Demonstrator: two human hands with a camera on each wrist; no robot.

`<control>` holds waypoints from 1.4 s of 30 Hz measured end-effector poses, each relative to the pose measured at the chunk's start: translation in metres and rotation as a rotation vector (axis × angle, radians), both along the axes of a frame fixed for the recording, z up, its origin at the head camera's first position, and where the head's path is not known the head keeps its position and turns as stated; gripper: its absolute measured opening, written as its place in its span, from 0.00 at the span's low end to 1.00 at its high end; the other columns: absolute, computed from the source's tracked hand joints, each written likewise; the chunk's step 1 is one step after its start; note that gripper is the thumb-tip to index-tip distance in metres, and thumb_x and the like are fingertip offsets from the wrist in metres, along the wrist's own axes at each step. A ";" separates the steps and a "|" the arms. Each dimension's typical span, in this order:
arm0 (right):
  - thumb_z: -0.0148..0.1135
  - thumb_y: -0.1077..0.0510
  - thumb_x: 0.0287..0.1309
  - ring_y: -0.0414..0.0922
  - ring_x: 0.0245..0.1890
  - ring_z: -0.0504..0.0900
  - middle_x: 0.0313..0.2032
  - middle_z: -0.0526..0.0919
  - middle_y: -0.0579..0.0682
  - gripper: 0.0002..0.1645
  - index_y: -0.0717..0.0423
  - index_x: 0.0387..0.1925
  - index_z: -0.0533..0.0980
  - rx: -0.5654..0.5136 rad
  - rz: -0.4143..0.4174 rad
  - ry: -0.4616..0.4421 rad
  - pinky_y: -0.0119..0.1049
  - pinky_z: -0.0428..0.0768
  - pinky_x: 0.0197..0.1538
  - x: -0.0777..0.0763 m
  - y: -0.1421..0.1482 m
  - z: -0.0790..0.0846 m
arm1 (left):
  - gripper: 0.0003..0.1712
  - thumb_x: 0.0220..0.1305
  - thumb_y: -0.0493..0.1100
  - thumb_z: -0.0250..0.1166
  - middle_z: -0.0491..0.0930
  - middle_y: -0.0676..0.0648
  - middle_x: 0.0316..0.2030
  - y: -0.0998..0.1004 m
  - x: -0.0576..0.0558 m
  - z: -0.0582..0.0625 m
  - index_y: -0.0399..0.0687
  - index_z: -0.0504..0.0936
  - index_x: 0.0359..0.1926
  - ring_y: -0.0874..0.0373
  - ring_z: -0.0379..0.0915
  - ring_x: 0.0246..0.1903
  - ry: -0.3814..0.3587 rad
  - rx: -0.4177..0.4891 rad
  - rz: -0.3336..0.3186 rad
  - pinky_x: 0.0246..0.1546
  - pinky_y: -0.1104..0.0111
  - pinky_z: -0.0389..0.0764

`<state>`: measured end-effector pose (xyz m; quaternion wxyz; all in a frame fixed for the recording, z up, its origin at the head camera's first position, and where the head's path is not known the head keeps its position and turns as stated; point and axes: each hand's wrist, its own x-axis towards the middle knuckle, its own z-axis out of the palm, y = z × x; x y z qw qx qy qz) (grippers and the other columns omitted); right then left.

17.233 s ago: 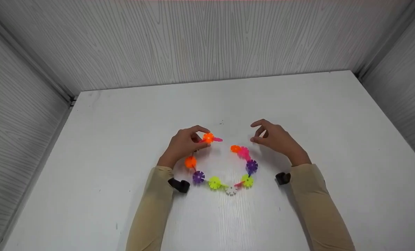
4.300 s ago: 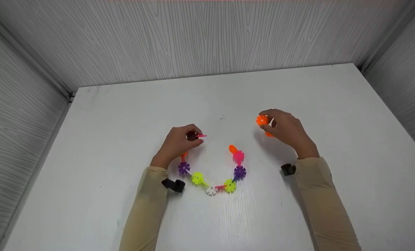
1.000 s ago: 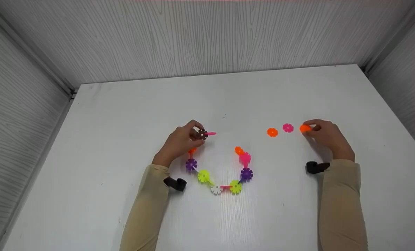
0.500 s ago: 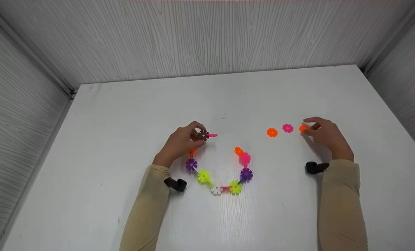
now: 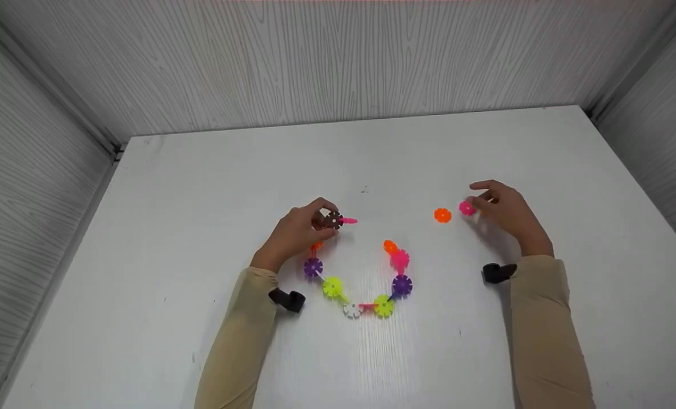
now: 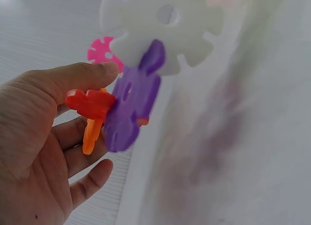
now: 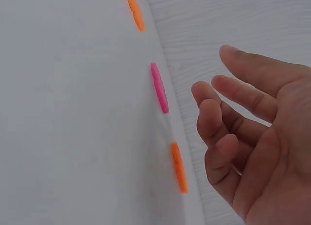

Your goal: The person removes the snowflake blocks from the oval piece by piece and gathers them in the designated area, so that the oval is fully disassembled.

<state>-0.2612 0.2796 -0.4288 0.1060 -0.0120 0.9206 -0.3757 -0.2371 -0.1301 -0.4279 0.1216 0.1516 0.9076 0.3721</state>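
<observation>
My left hand [image 5: 295, 234] pinches a brown slotted flower disc [image 5: 334, 220] at the upper left end of a linked disc chain; a pink disc [image 5: 349, 221] sticks out from it. The chain curves in a U through purple [image 5: 313, 267], yellow-green [image 5: 332, 287] and white [image 5: 352, 309] discs. Up close in the left wrist view, a purple disc [image 6: 131, 103] joins a red one [image 6: 90, 104]. My right hand [image 5: 508, 213] hovers with parted fingers over a loose pink disc [image 7: 159, 88], holding nothing. Loose orange discs [image 7: 179, 167] lie either side of the pink one.
The chain's other end, an orange disc [image 5: 390, 246], rests on the white table [image 5: 201, 199], apart from the held end. Wood-grain panels [image 5: 338, 62] stand at the back and both sides. A black wrist camera [image 5: 497, 272] sits on each sleeve.
My right hand has let go of the rightmost orange disc, now lying in a row with the others, and moved left over the pink one. The left hand has barely moved.
</observation>
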 end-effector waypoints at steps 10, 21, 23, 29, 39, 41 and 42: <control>0.56 0.39 0.64 0.48 0.40 0.77 0.50 0.78 0.55 0.34 0.49 0.65 0.67 -0.056 0.106 0.042 0.37 0.73 0.42 -0.004 -0.043 0.004 | 0.21 0.61 0.48 0.67 0.83 0.49 0.40 0.001 -0.001 -0.001 0.63 0.75 0.55 0.54 0.75 0.39 0.020 0.006 -0.015 0.44 0.62 0.75; 0.60 0.47 0.64 0.52 0.38 0.81 0.48 0.80 0.56 0.31 0.51 0.65 0.67 -0.108 0.272 0.078 0.36 0.77 0.42 0.008 -0.089 0.014 | 0.20 0.61 0.49 0.67 0.83 0.49 0.36 0.007 0.002 -0.002 0.62 0.77 0.54 0.56 0.74 0.34 0.078 0.014 -0.040 0.37 0.66 0.73; 0.60 0.48 0.64 0.51 0.38 0.81 0.48 0.80 0.55 0.30 0.51 0.65 0.67 -0.108 0.290 0.076 0.35 0.77 0.42 0.010 -0.097 0.016 | 0.20 0.61 0.49 0.67 0.83 0.49 0.36 0.007 0.002 -0.003 0.63 0.77 0.54 0.56 0.74 0.34 0.080 0.009 -0.037 0.37 0.67 0.72; 0.60 0.50 0.64 0.47 0.37 0.81 0.49 0.81 0.54 0.29 0.49 0.65 0.67 -0.097 0.332 0.056 0.36 0.79 0.43 0.015 -0.115 0.017 | 0.20 0.60 0.49 0.68 0.83 0.50 0.36 0.009 0.003 -0.002 0.63 0.77 0.53 0.56 0.73 0.34 0.074 0.004 -0.029 0.37 0.66 0.72; 0.61 0.49 0.63 0.50 0.30 0.82 0.47 0.83 0.52 0.30 0.48 0.65 0.66 -0.078 0.400 0.018 0.35 0.79 0.40 0.025 -0.135 0.018 | 0.21 0.59 0.51 0.69 0.83 0.50 0.37 0.013 0.006 0.002 0.63 0.76 0.54 0.57 0.73 0.35 0.057 -0.009 -0.019 0.38 0.66 0.74; 0.61 0.50 0.63 0.48 0.29 0.82 0.47 0.83 0.51 0.30 0.48 0.65 0.67 -0.071 0.416 0.015 0.35 0.80 0.39 0.027 -0.140 0.018 | 0.21 0.60 0.51 0.69 0.83 0.50 0.37 0.014 0.006 0.003 0.63 0.76 0.54 0.57 0.73 0.35 0.056 -0.011 -0.023 0.38 0.66 0.74; 0.61 0.51 0.63 0.48 0.29 0.82 0.47 0.83 0.51 0.29 0.47 0.64 0.67 -0.070 0.423 0.014 0.35 0.81 0.39 0.029 -0.142 0.019 | 0.21 0.60 0.51 0.68 0.83 0.50 0.37 0.015 0.007 0.003 0.62 0.76 0.54 0.56 0.73 0.34 0.059 -0.014 -0.028 0.37 0.67 0.74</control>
